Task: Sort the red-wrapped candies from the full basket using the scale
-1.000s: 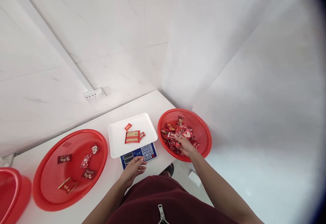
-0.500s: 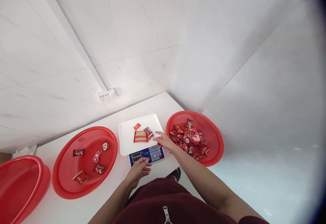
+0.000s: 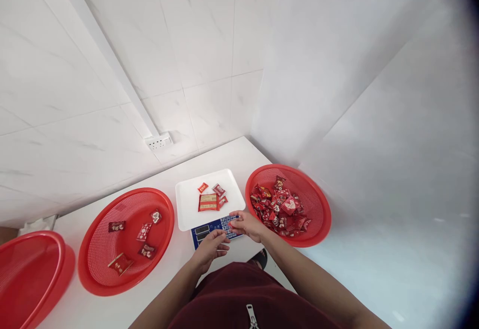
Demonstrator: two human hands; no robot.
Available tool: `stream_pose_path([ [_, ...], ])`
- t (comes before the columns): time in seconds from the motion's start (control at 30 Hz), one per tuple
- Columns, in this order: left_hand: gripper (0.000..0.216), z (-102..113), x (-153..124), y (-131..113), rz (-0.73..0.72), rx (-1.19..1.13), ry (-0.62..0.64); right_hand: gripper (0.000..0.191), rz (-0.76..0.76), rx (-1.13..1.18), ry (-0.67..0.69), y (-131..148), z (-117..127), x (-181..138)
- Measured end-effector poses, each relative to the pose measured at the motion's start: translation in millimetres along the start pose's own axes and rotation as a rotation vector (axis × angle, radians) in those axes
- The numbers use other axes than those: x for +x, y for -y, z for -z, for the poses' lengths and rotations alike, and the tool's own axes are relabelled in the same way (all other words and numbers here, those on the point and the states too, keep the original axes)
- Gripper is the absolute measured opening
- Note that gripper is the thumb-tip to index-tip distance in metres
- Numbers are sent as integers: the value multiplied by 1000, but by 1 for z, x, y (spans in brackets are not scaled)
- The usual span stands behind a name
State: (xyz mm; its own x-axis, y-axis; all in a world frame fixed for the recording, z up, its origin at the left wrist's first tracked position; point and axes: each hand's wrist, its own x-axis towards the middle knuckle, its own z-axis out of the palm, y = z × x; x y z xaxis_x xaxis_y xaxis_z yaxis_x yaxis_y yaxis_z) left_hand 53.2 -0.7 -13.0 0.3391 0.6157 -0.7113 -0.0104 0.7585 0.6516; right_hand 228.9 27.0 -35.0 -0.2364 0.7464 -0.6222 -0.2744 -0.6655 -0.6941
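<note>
A blue-faced scale with a white weighing tray stands on the white table. Several red candy packets lie on the tray. My right hand rests over the scale's keypad, fingers curled loosely, holding nothing that I can see. My left hand lies at the scale's front edge, fingers together and slightly bent, nothing in it. To the right, a red mesh basket holds a heap of red wrapped candies.
Left of the scale a second red basket holds several packets. Another red basket sits at the far left edge. A wall socket is mounted behind the table. White tiled walls close the corner.
My right hand left the candy basket, put a packet on the white tray, then drew back to the scale's keypad. My left hand stayed at the scale's front.
</note>
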Motion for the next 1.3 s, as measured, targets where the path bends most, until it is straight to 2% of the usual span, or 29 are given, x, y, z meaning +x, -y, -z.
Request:
stream_pose_path([
  [0.1,43,-1,-1,-1,6,-9,25,41,56,-185,78,-9,-9,-4],
  [0.23,43,1,1,6,48,-47,61,41,226,-395,141,-21,-24,-8],
  [0.37,39,5,8,5,32,-121,-4,50,272,-490,159,-20,-24,-11],
  [0.5,31,14,14,-15,-14,-233,-192,44,265,-467,1,-8,-2,-16],
  [0.57,29,20,15,-27,-7,-293,-233,39,238,-416,-74,-3,13,-22],
  [0.73,32,28,15,-42,17,-323,-165,33,207,-318,-180,0,42,-35],
  [0.9,33,28,17,-25,66,-271,-160,32,198,-282,-244,-2,54,-41],
  [1.0,36,28,19,-17,-49,-26,-218,29,208,-279,-289,1,58,-43],
  [1.1,38,28,23,-22,-339,458,-344,27,201,-292,-324,3,59,-44],
  [1.2,47,28,33,-34,-621,905,-370,28,201,-296,-314,4,58,-43],
  [1.23,50,29,37,-37,-649,1009,-356,28,205,-295,-309,4,58,-43],
  [1.3,56,31,44,-41,-613,1151,-342,27,210,-299,-307,3,59,-42],
])
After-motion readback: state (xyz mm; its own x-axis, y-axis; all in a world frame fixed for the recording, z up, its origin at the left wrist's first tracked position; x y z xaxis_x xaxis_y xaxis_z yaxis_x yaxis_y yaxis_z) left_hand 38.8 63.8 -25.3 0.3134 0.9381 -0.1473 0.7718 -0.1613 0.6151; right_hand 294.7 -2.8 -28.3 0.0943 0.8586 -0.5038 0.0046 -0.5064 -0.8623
